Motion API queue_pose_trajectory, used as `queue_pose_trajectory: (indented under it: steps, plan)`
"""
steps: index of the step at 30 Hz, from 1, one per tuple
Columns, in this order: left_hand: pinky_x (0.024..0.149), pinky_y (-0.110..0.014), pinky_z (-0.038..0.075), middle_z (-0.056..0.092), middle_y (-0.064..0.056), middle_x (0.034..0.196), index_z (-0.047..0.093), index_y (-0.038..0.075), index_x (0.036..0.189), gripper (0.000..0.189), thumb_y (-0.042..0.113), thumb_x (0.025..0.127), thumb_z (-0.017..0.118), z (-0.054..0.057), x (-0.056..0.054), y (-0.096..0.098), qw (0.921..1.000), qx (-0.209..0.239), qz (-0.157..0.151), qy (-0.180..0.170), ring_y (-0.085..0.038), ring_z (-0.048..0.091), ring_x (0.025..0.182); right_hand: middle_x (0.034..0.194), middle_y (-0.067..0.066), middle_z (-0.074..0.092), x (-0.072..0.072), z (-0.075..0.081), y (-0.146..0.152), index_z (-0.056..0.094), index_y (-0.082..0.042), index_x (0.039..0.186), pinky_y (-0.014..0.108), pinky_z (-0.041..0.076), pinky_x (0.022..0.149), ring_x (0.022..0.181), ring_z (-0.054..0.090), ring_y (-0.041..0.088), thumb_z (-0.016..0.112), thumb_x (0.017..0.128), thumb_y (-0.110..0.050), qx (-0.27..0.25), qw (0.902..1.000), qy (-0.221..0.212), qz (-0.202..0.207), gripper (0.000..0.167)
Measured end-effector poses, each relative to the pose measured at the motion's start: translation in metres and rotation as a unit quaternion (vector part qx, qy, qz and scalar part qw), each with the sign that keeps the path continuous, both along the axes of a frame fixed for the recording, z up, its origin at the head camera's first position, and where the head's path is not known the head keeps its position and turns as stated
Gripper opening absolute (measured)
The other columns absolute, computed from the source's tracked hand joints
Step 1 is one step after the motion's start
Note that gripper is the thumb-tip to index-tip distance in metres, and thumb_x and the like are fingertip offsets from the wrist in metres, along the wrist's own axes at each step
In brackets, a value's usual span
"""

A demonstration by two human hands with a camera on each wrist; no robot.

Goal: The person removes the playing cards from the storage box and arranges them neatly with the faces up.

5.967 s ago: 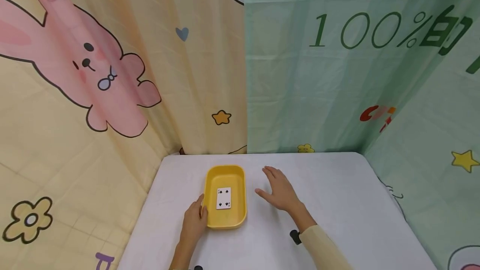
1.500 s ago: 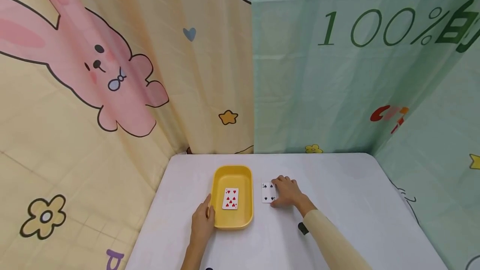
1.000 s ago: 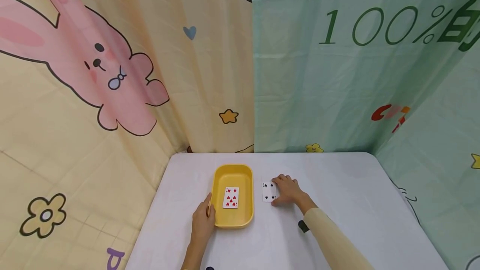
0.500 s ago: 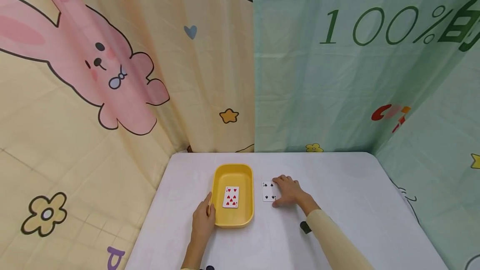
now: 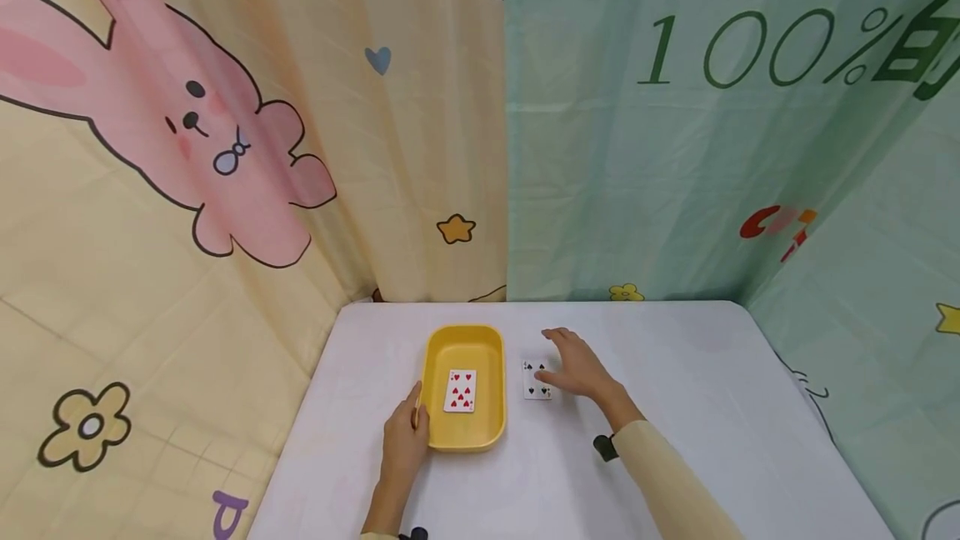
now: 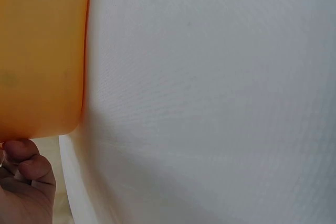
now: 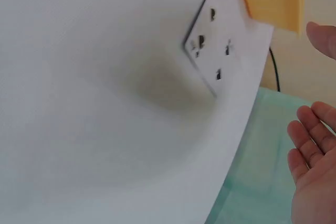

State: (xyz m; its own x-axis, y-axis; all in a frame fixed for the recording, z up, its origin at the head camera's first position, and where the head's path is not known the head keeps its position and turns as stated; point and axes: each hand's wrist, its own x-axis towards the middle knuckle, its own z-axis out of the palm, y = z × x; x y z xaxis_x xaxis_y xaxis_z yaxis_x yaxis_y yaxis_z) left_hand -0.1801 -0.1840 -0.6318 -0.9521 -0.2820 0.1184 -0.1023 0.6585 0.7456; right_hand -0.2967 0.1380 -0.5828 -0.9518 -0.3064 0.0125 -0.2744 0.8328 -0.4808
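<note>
We judge the black card (image 5: 532, 391) placed: right grip (image 5: 576, 364) spread, empty, above it; left grip (image 5: 404, 437) holding the yellow tray (image 5: 465, 433), whose red card (image 5: 460, 391) likely needs pinching next.

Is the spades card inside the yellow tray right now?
No, the spades card lies on the white table beside the yellow tray, and the card in there shows hearts.
</note>
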Motion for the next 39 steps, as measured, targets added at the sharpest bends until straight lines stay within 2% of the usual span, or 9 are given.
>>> queue_pose_trajectory:
  steps: [4, 7, 12, 15, 20, 25, 29, 35, 39]
  plan:
    - [0.065, -0.022, 0.040, 0.051, -0.001, 0.079, 0.053, 0.010, 0.151, 0.049, 0.013, 0.103, 0.061, 0.001, -0.002, 0.000, 1.0000, -0.001, -0.004, 0.006, -0.013, 0.045, 0.073, 0.153, 0.010, 0.049, 0.004, 0.019, -0.020, 0.049, -0.011, 0.151, 0.056, 0.041, 0.115, 0.141, 0.047, 0.033, 0.079, 0.086, -0.044, -0.037, 0.9988, 0.029, 0.016, 0.078]
    - [0.065, -0.022, 0.040, 0.050, 0.000, 0.078, 0.054, 0.010, 0.150, 0.048, 0.013, 0.102, 0.061, 0.000, -0.001, 0.000, 1.0000, 0.001, -0.002, 0.009, -0.013, 0.045, 0.073, 0.154, 0.009, 0.048, 0.006, 0.026, -0.039, 0.049, -0.013, 0.151, 0.055, 0.042, 0.114, 0.141, 0.047, 0.032, 0.078, 0.086, -0.046, -0.049, 0.9975, 0.039, 0.034, 0.079]
    - [0.063, -0.022, 0.039, 0.048, 0.001, 0.075, 0.056, 0.008, 0.148, 0.047, 0.012, 0.102, 0.061, -0.003, 0.001, 0.001, 0.9999, 0.001, -0.007, 0.015, -0.012, 0.044, 0.070, 0.156, 0.008, 0.043, 0.010, 0.027, -0.068, 0.046, -0.014, 0.152, 0.051, 0.043, 0.114, 0.141, 0.047, 0.029, 0.079, 0.086, -0.044, -0.061, 0.9955, 0.038, 0.061, 0.080]
    - [0.062, -0.022, 0.039, 0.048, 0.000, 0.075, 0.056, 0.007, 0.148, 0.047, 0.011, 0.102, 0.061, -0.004, 0.000, 0.001, 0.9996, 0.002, -0.012, 0.024, -0.012, 0.043, 0.070, 0.155, 0.010, 0.042, 0.012, 0.025, -0.084, 0.046, -0.011, 0.152, 0.049, 0.043, 0.115, 0.140, 0.047, 0.029, 0.078, 0.086, -0.039, -0.073, 0.9929, 0.036, 0.087, 0.079]
    - [0.060, -0.022, 0.037, 0.046, 0.000, 0.074, 0.057, 0.010, 0.148, 0.047, 0.010, 0.101, 0.063, -0.005, 0.000, -0.001, 0.9996, 0.002, 0.001, 0.027, -0.011, 0.042, 0.067, 0.157, 0.010, 0.041, 0.014, 0.018, -0.114, 0.042, -0.009, 0.155, 0.048, 0.043, 0.115, 0.139, 0.050, 0.029, 0.078, 0.087, -0.038, -0.068, 0.9894, 0.009, 0.129, 0.082]
    - [0.060, -0.022, 0.037, 0.044, 0.001, 0.073, 0.058, 0.009, 0.147, 0.047, 0.008, 0.100, 0.062, -0.008, -0.002, -0.002, 0.9993, -0.001, -0.009, 0.036, -0.010, 0.040, 0.066, 0.160, 0.009, 0.040, 0.017, 0.007, -0.135, 0.041, -0.011, 0.156, 0.046, 0.044, 0.114, 0.139, 0.049, 0.027, 0.081, 0.084, -0.043, -0.015, 0.9906, -0.020, 0.135, 0.089]
    - [0.060, -0.022, 0.037, 0.044, 0.003, 0.072, 0.059, 0.010, 0.146, 0.046, 0.008, 0.100, 0.063, -0.010, -0.002, 0.000, 0.9986, 0.002, -0.011, 0.051, -0.009, 0.040, 0.065, 0.159, 0.009, 0.043, 0.016, -0.004, -0.139, 0.043, -0.010, 0.155, 0.043, 0.042, 0.116, 0.141, 0.048, 0.025, 0.083, 0.081, -0.050, 0.051, 0.9894, -0.020, 0.134, 0.093]
    - [0.057, -0.022, 0.037, 0.044, 0.004, 0.071, 0.060, 0.008, 0.145, 0.045, 0.007, 0.100, 0.062, -0.013, 0.001, -0.001, 0.9974, 0.003, -0.014, 0.070, -0.006, 0.039, 0.063, 0.150, 0.007, 0.053, 0.016, -0.019, -0.140, 0.050, -0.008, 0.149, 0.042, 0.037, 0.121, 0.138, 0.051, 0.024, 0.083, 0.074, -0.063, 0.137, 0.9817, 0.011, 0.132, 0.099]
    - [0.059, -0.022, 0.037, 0.045, 0.004, 0.071, 0.059, 0.009, 0.146, 0.045, 0.009, 0.101, 0.062, -0.010, -0.001, -0.003, 0.9973, 0.002, -0.016, 0.071, -0.006, 0.040, 0.064, 0.148, 0.006, 0.055, 0.010, -0.021, -0.144, 0.052, -0.010, 0.148, 0.043, 0.032, 0.123, 0.138, 0.051, 0.023, 0.080, 0.071, -0.071, 0.181, 0.9741, 0.023, 0.134, 0.103]
